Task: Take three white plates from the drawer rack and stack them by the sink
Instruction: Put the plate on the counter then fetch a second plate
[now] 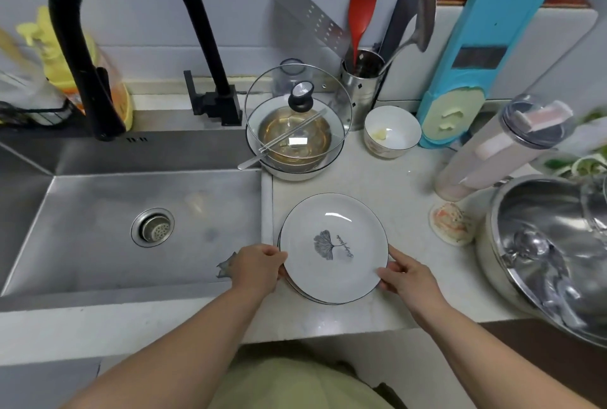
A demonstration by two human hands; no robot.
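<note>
Plates (333,247) sit as a small stack on the counter (387,178) just right of the sink (131,211), the top one white with a thin dark rim and a leaf print in its middle; further rims peek out underneath at the near left, though how many lie there I cannot count for sure. The left hand (258,269) closes its grip on the stack's left edge, fingers curled under the rim, and the right hand (407,274) pinches the right edge, thumb on top. Glazed ceramic like this is likely stiff, fairly heavy in a stack, slick and quick to chip, so opposite rims with fingers beneath are the sound place to hold. The stack lies close to the sink's raised lip on the left and not far from the counter's front edge. Open room is modest: a lidded pot (297,132) stands behind, a small bowl (392,131) behind and right, a steel basin (551,251) well to the right, with bare counter between.
</note>
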